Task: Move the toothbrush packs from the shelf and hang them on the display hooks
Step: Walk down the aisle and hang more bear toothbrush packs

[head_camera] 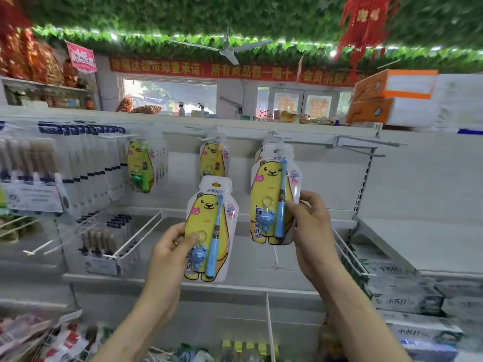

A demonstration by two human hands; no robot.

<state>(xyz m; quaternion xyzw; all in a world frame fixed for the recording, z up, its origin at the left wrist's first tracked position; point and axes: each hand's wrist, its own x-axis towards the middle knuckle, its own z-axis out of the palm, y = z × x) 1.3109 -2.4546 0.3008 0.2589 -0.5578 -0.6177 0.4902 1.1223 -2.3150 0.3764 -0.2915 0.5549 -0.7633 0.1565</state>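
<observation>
My left hand (171, 248) pinches the lower left edge of a yellow-bear toothbrush pack (209, 231) with a blue brush, held upright below the hooks. My right hand (309, 226) grips the right edge of a second yellow-bear pack (273, 197), raised so its top hole sits at a display hook (277, 137); another pack hangs just behind it. More bear packs hang on a middle hook (213, 159) and a left hook (143, 165), the left ones with green brushes.
Empty double hooks (366, 147) stick out at the upper right. Grey toothbrush packs (78, 163) crowd the hooks at left. White wire dividers (136, 236) rise from the shelf below. Boxed goods (407, 301) are stacked at lower right.
</observation>
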